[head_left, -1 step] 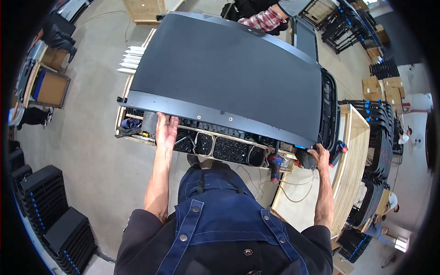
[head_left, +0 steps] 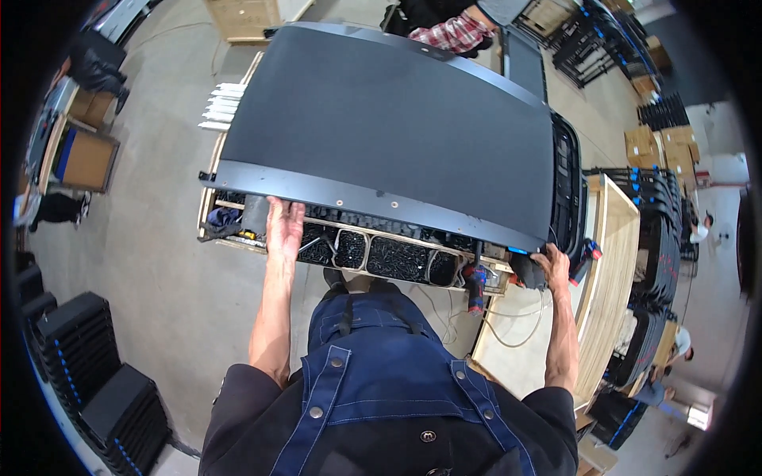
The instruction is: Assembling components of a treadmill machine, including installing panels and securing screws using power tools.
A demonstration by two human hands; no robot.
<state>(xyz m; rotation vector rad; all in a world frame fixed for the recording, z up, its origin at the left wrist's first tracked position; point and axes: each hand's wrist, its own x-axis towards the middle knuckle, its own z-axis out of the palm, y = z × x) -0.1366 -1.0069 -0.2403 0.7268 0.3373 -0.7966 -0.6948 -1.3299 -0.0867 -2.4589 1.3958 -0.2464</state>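
A large dark grey flat panel with metallic edge strips lies across a wooden workbench. My left hand is palm up at its near edge, the fingers tucked under the strip and the thumb beside it. At the near right corner, my right hand grips the panel with bent fingers; part of that grip is hidden. Below the near edge, between my hands, sit bins full of small black screws. A red and black power driver hangs to the left of my right hand.
Across the panel is another person's plaid sleeve. A wooden crate stands at the right, with a second red and black tool by its wall. White bars stick out at the left. Black stacked parts stand at the lower left.
The panel, bench and my hands appear slightly farther left in the view. Both hands keep their places on the panel's edge.
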